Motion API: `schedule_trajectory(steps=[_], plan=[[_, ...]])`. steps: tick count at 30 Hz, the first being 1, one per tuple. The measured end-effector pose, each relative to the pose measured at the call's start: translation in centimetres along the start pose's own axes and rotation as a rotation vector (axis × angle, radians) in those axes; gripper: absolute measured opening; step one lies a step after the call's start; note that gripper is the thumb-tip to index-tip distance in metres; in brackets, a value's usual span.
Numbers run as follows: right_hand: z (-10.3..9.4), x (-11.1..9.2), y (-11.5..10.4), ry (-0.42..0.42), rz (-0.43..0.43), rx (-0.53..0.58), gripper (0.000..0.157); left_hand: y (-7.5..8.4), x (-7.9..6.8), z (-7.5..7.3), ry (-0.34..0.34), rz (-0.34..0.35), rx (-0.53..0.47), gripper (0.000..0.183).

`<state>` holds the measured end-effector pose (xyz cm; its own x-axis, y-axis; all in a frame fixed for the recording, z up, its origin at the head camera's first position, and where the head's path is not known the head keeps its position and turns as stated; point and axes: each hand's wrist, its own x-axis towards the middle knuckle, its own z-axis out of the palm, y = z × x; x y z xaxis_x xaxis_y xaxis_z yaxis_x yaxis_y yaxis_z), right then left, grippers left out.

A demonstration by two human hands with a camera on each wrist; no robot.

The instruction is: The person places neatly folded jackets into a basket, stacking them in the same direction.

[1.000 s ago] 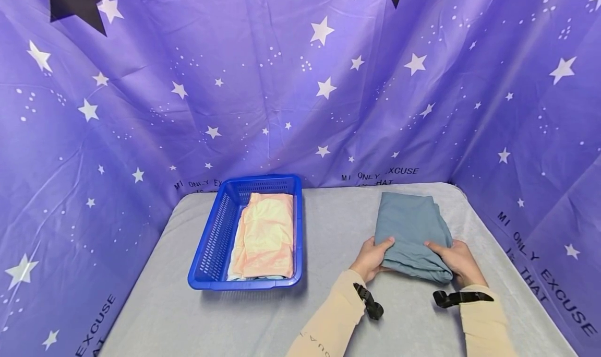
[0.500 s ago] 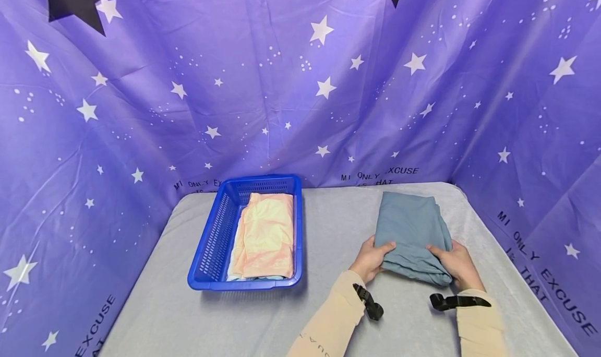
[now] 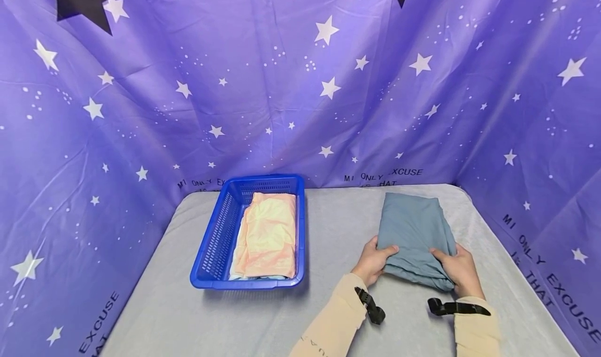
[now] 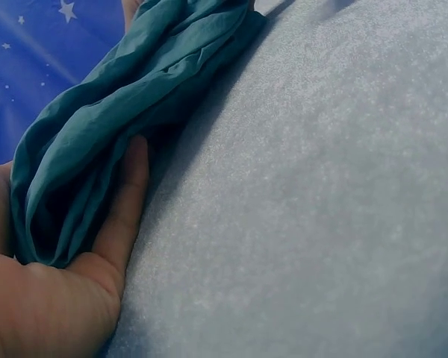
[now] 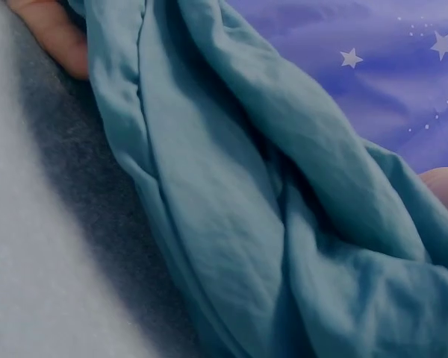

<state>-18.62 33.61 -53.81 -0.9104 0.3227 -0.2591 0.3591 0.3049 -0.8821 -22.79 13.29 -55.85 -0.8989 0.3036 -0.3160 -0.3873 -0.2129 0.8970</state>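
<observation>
A folded blue-green cloth garment (image 3: pixel 415 229) lies at the right of the table, its near edge raised by both hands. My left hand (image 3: pixel 373 262) grips the near left corner, thumb on top. In the left wrist view, the layered folds (image 4: pixel 134 97) sit between the thumb side and a finger (image 4: pixel 127 198) reaching beneath. My right hand (image 3: pixel 462 271) holds the near right side, its thumb also lying on top; its other fingers are mostly hidden. From the right wrist, the garment's loose folds (image 5: pixel 224 194) fill the view, with a shadow under them.
To the left stands a blue perforated plastic basket (image 3: pixel 201 281) holding folded peach fabric (image 3: pixel 269 231) over lighter pieces. A grey cloth covers the table (image 3: pixel 338 231). Purple star-print curtains (image 3: pixel 281 75) enclose the back and both sides. Black straps (image 3: pixel 371 305) circle both wrists.
My right hand has shifted slightly toward me, and the garment's near right corner has come with it. Both hands keep their grip. The head view has swung a little; the basket stays put.
</observation>
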Motion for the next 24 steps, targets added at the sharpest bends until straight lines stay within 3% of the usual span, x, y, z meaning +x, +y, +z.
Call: schedule_trajectory(steps=[6,16,24], plan=[[0.2,-0.2,0.0,0.040,-0.013,-0.015,0.072,-0.1,-0.1,0.1,0.010,0.030,0.022,0.044],[0.4,-1.1,-0.1,0.116,-0.007,-0.020,0.068,-0.4,-0.4,0.1,0.022,0.136,0.099,0.037],[1.0,-2.1,-0.5,0.154,0.007,0.093,0.068,-0.7,-0.5,-0.2,0.033,0.177,0.085,0.037]])
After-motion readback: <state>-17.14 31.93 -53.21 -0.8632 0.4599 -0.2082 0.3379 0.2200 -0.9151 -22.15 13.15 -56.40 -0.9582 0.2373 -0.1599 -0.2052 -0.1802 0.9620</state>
